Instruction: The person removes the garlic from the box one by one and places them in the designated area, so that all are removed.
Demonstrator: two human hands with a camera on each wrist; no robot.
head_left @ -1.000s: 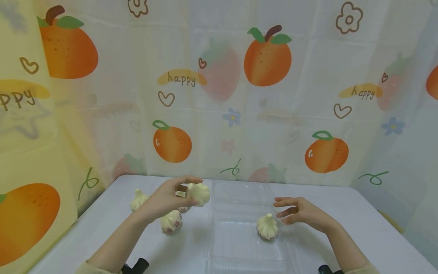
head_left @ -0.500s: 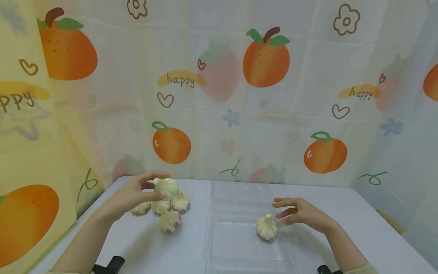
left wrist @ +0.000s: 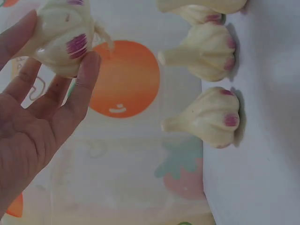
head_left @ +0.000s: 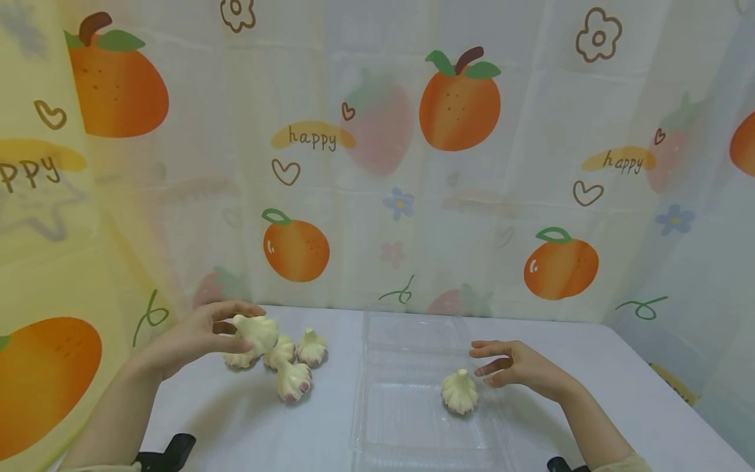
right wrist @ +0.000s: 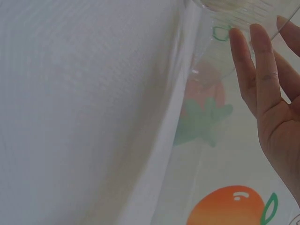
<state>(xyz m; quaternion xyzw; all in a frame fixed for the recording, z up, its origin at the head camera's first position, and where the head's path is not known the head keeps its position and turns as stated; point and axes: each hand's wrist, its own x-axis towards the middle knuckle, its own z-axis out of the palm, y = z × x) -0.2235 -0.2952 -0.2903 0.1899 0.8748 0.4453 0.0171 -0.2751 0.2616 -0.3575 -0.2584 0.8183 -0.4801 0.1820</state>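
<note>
My left hand [head_left: 187,339] pinches a garlic bulb [head_left: 258,333] between thumb and fingers, raised above the table at the left. The left wrist view shows purple streaks on that held garlic bulb [left wrist: 63,37]. Several other garlic bulbs sit just under and beside it, among them one at the front [head_left: 293,382] and one at the right [head_left: 312,348]. My right hand [head_left: 522,368] hovers with loosely bent fingers at the right side of a clear plastic container [head_left: 407,452]. Near its fingertips, one garlic bulb [head_left: 460,392] stands upright inside the container. Whether those fingertips touch the plastic, I cannot tell.
The container's clear lid part [head_left: 413,331] stands toward the back of the white table [head_left: 566,341]. A fruit-printed curtain [head_left: 377,196] hangs behind the table and along the left side.
My left hand has moved left, carrying the garlic bulb from beside the container to above the other bulbs. The right hand and the bulb in the container have stayed in place.
</note>
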